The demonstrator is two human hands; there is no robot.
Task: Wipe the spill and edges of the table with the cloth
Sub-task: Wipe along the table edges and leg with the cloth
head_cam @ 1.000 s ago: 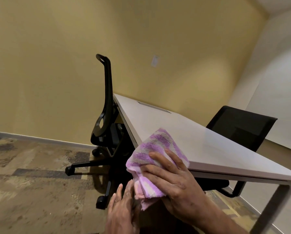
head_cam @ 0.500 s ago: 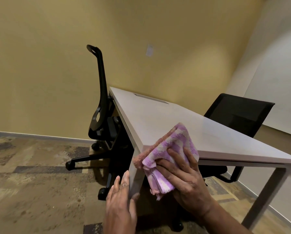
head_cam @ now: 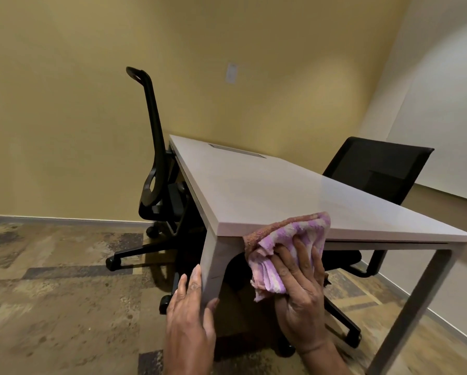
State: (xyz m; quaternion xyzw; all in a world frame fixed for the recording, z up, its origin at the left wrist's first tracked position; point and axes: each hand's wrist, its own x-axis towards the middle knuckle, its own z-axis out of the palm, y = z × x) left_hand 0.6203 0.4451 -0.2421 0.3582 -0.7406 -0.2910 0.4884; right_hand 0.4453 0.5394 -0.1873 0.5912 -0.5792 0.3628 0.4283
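— Where is the cloth (head_cam: 289, 249) right now?

— Bunched up, pink and white striped, pressed against the near edge of the bench (head_cam: 267, 190), just right of the near corner. Its top fold laps onto the white surface; the rest hangs below the edge.

— Who holds it?

— The right hand (head_cam: 301, 299). Its fingers (head_cam: 300, 251) are spread over the cloth and clamped on it, pushing it against the edge from the front.

— And the other hand?

— The left hand (head_cam: 190, 315) is on the corner leg (head_cam: 213, 263). The fingers lie flat up the left face of the leg, the thumb hooks round its right side, so it is gripping the leg loosely and carries nothing.

— What else stands around?

— A tall black office chair (head_cam: 156, 163) is tucked in at the left side of the bench, seen edge-on, its wheeled base spread over the patterned carpet (head_cam: 51, 280). A second black chair (head_cam: 375, 171) with a mesh back sits at the far right side. A slim cable slot (head_cam: 236, 150) is set in the surface near the yellow wall (head_cam: 91, 90), and a small wall plate (head_cam: 231, 73) hangs above it.

— Anything crowding the hands?

— The corner leg stands between the two hands. The first chair's base reaches under the bench close behind that leg.
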